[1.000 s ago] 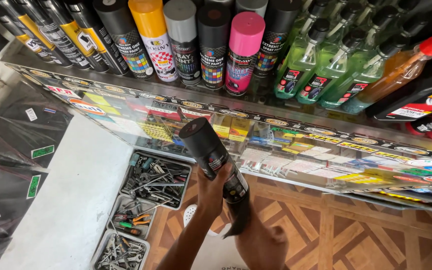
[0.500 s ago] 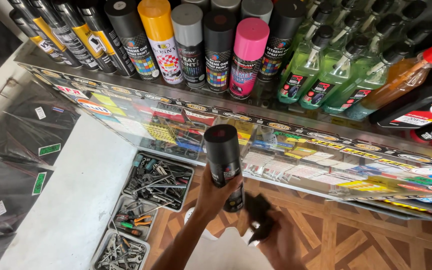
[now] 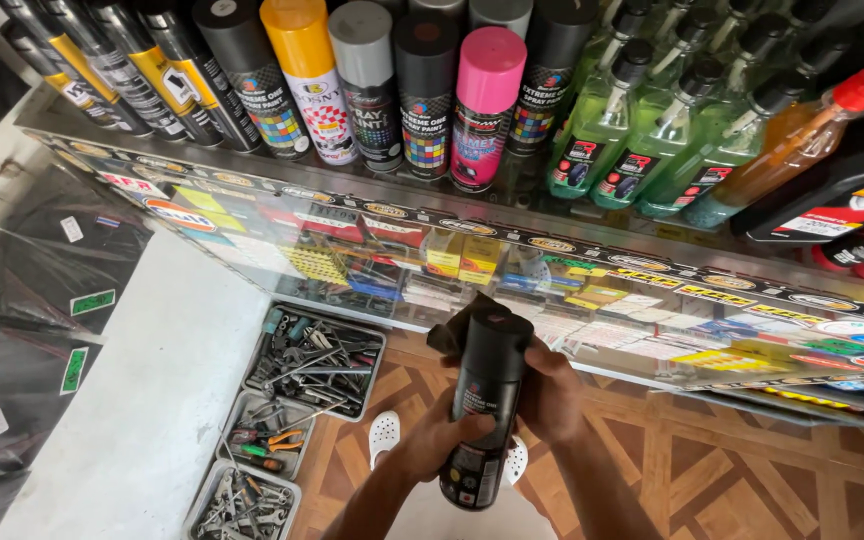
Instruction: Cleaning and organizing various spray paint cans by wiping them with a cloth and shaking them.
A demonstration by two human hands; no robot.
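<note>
Two hands held one black spray can (image 3: 480, 410) in the air, in front of the glass shelf (image 3: 592, 250). The left hand (image 3: 442, 440) was wrapped tight around its lower half, and the right hand (image 3: 550, 392) pressed a dark cloth (image 3: 462, 322) near its top. The can stood almost upright, its cap end up and leaning a little to the right. It looked hard, smooth and a bit slippery, and probably light. The middle seemed the best place to grab it.

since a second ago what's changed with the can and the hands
The black spray can went from tilted with its cap up-left to nearly upright, lower in view. The left hand keeps gripping its lower body. The right hand, lower down with a dark cloth before, has come up against the can's top. The shelf cans and tool trays stayed put.
</note>
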